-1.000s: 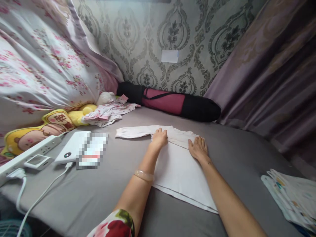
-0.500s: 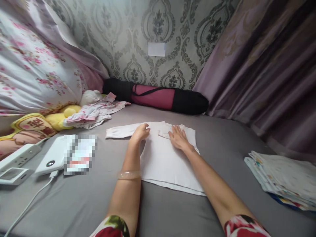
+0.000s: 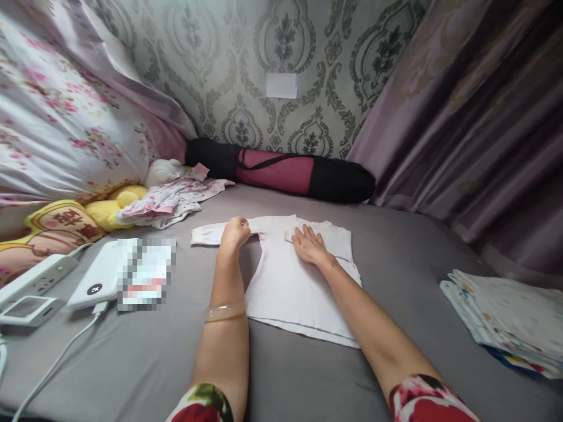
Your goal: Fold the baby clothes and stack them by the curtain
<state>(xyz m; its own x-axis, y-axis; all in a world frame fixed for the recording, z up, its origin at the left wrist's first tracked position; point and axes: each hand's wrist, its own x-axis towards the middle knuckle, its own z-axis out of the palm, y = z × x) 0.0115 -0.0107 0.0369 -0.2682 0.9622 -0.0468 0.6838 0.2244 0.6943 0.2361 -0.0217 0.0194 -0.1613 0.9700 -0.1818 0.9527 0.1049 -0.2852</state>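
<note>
A small white long-sleeved shirt lies flat on the grey bed sheet. My left hand is curled closed on the shirt's left sleeve where it meets the body. My right hand rests flat on the upper chest of the shirt, fingers spread. A clear bangle sits on my left wrist.
A black and pink rolled mat bag lies against the wall. Floral baby clothes and a yellow plush pillow sit at left, with a white power bank and power strip. A stack of folded printed cloths lies at right.
My left hand slid left from the shirt's middle to the sleeve and closed on it. My right hand moved from the right side to the chest. The right sleeve now lies folded in.
</note>
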